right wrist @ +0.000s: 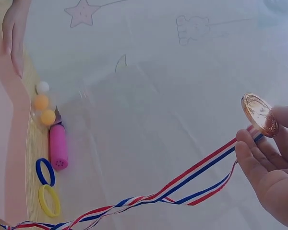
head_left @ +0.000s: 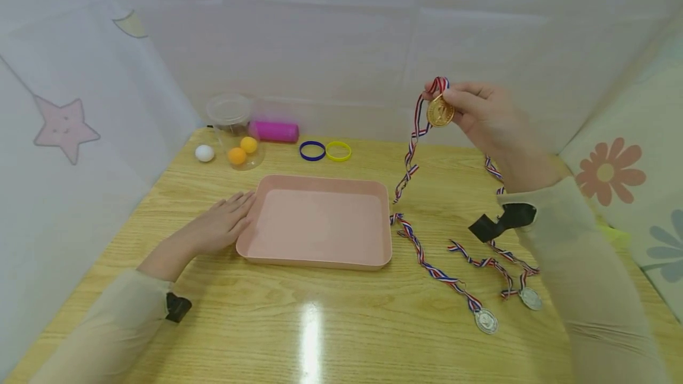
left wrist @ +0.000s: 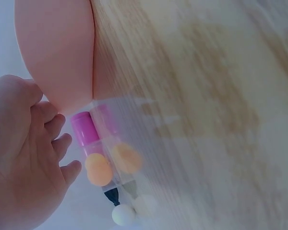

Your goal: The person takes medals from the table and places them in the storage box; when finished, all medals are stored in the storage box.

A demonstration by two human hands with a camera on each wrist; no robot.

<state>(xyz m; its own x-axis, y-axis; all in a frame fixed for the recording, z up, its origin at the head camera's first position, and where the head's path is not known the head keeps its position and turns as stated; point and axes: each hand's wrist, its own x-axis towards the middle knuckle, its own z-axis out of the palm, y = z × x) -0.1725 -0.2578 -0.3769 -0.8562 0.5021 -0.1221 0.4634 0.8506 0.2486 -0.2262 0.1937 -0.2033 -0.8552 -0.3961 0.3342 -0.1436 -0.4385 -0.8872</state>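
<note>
Right hand (head_left: pixel 488 117) is up at the upper right of the frame, fingertips pinching the gold medal (head_left: pixel 440 112). Its striped ribbon (head_left: pixel 411 153) trails down and left to the counter (head_left: pixel 331 325), ending just beside the pink tray (head_left: pixel 320 265). The tray lies lower left of the medal. Left hand (head_left: pixel 221 224) rests flat, fingers straight, against the tray's left rim, holding nothing.

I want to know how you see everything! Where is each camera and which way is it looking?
Head: on the person's head, looking down at the table, pink tray, both hands and sleeves.
Left wrist: beside the left hand, facing the tray's corner and orange balls.
Right wrist: by the right hand, facing the gold medal and its ribbon.
All share the pink tube.
</note>
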